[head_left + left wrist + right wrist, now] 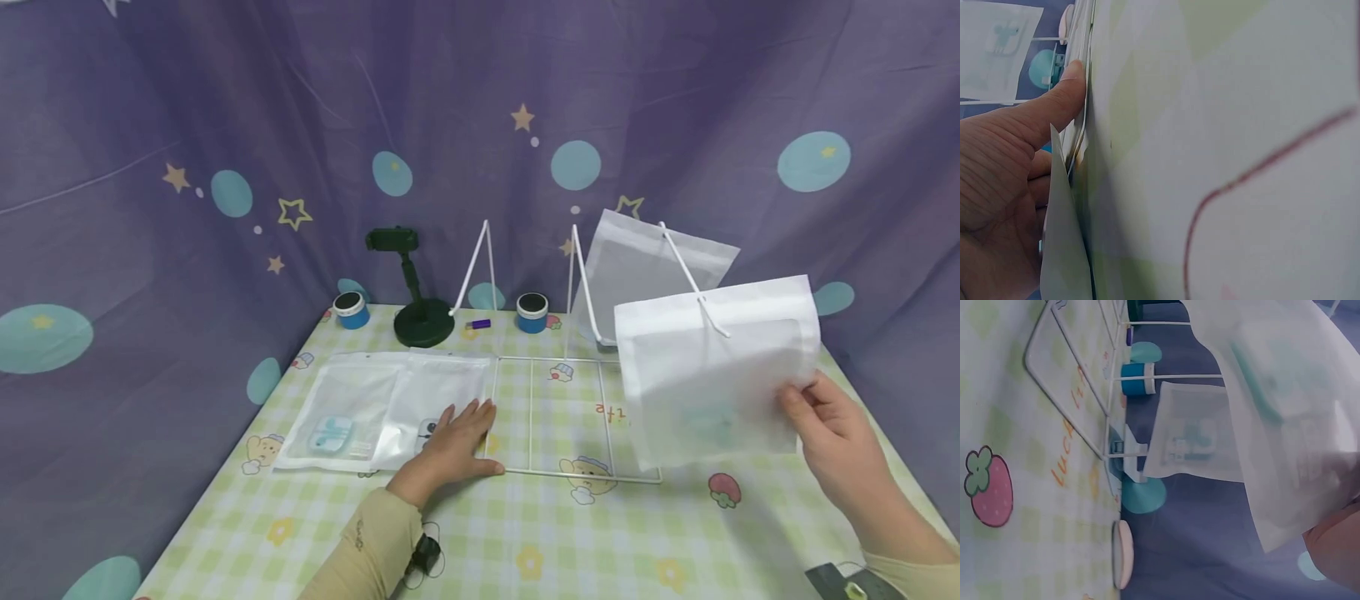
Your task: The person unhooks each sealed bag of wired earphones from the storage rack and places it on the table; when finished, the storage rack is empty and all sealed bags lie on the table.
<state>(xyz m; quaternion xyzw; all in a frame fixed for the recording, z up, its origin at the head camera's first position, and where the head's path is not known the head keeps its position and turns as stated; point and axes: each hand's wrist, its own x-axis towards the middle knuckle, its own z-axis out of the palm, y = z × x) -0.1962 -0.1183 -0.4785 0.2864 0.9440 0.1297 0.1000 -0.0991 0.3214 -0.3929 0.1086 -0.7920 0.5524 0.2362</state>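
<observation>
In the head view, my right hand (843,442) pinches the right side edge of a white translucent zip pouch (712,358). The pouch overlaps the upper right prong of a white wire rack (585,477), and a pale item shows faintly inside it. A second pouch (648,262) hangs on the rack behind. My left hand (455,442) lies with fingers extended at the rack's left edge, over a flat pouch (446,375) holding a small white item. Beside that lies another pouch (363,383) with a light-blue earphone case. In the right wrist view, the held pouch (1310,381) stands close.
Behind the rack stand a black phone stand (423,323) and two blue jars with dark tops (351,310) (532,313). A small purple stick (478,324) lies between them. A checked cloth (465,533) covers the table, and a purple curtain (465,83) hangs behind.
</observation>
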